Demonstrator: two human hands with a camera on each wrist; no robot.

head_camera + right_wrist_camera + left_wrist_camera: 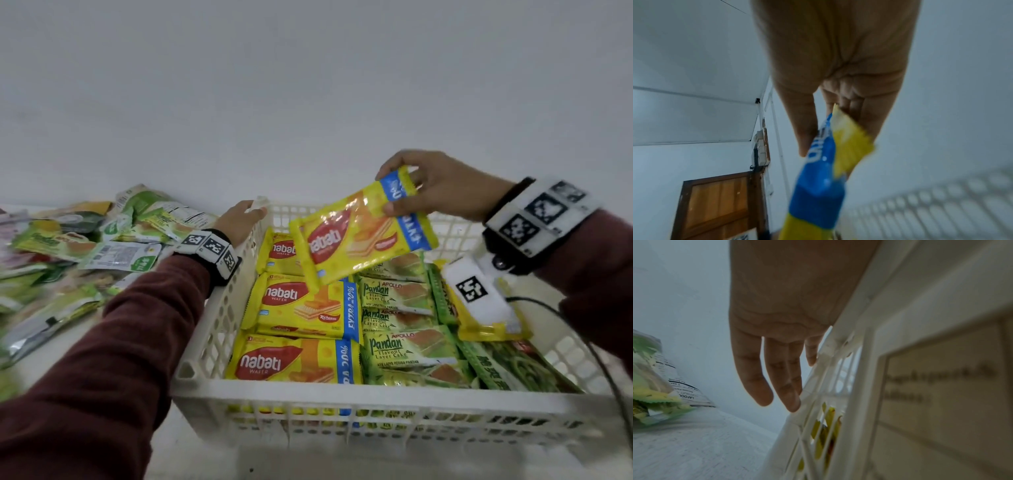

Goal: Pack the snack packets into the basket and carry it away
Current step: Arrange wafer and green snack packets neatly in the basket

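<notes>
A white slotted basket stands on the table, packed with yellow nabati wafer packets on its left and green pandan cake packets on its right. My right hand pinches the blue-striped end of another yellow nabati packet, which hangs tilted above the basket's far part. In the right wrist view the thumb and fingers clamp that packet. My left hand rests at the basket's far left corner. Its fingers lie straight along the basket wall.
A loose pile of green and white snack packets covers the table to the left of the basket, also in the left wrist view. A white tagged box with a black cable hangs under my right wrist. A bare wall stands behind.
</notes>
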